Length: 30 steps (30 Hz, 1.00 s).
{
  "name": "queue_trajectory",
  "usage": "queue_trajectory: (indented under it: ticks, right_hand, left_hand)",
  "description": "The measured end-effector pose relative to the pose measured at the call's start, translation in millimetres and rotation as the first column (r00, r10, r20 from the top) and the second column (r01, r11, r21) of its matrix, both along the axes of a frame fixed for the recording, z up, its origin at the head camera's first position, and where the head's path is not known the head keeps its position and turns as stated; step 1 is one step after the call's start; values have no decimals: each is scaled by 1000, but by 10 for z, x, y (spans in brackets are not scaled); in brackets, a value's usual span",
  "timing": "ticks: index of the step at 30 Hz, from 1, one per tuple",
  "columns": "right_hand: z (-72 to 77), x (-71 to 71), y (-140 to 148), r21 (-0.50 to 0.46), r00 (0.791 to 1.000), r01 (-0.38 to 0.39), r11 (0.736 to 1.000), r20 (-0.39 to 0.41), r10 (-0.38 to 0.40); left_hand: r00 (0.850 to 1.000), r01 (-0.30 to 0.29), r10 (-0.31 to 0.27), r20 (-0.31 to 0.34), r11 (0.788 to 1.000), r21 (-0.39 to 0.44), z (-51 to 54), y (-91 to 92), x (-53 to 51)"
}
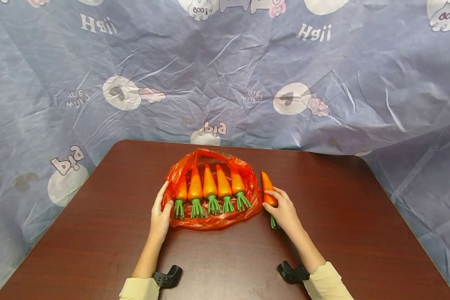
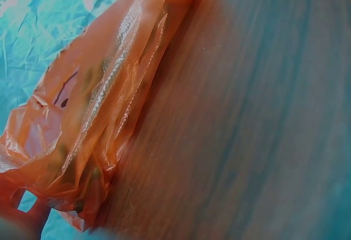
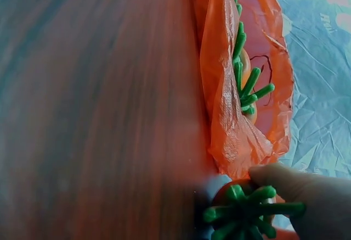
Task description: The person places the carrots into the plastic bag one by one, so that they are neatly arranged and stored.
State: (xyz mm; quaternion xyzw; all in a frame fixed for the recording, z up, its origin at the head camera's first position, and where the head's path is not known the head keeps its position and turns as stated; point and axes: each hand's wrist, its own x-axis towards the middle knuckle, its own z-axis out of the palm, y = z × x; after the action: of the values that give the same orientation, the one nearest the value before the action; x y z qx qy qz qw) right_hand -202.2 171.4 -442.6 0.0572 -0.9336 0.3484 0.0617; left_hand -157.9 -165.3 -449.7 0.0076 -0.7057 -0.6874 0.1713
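An orange-red plastic bag [image 1: 213,225] lies with its mouth spread wide on the table. Inside it several toy carrots [image 1: 210,185] stand in a row, green tops toward me. My left hand [image 1: 161,212] holds the bag's left edge between thumb and fingers; the left wrist view shows the bag's crinkled side, with the fingertips partly cut off. Just right of the bag, my right hand [image 1: 283,210] grips another carrot [image 1: 267,182] around its thick end, tip pointing away. In the right wrist view that carrot's green top [image 3: 244,212] shows beside the thumb.
The dark brown table [image 1: 210,262] extends around the bag on all sides. A wrinkled blue-grey printed cloth [image 1: 217,83] hangs behind it. Black bands [image 1: 168,277] with curved mounts sit on both wrists, next to pale sleeves.
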Motion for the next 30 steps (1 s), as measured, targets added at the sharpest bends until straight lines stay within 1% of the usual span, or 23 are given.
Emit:
queue_trajectory:
  ticks: [3,6,12,16,20,26,30]
  right_hand:
    - [-18,0,15,-10,1000,1,1000,-5,-1]
    - [-10,20,36,-23,1000,0,1000,-13,0]
    - [77,108,65,-38,1000,3,999,-29,-4]
    - [177,190,61,-33,999,9,999,-52,-10]
    - [319,283,20,-42,996,0,999,-87,-4]
    - [541,418,-122,-53,989,-54,997,-138,47]
    - [621,482,-240,-45,986,-95,994,-138,88]
  left_hand:
    - [1000,-8,8,-6,1000,-17,-36,-2,-11]
    - [1000,-8,8,-13,1000,-16,-40,3,-12]
    - [1000,-6,6,0,1000,-12,-30,-5,-15]
    - [1000,-6,6,4,1000,-17,-30,-11,-15]
    - [1000,-3,3,2,1000,-9,-24,-6,-6]
    - [1000,-6,7,4,1000,-14,-20,-6,-2]
    - [1000,-9,9,0,1000,-13,-19,-8,-4]
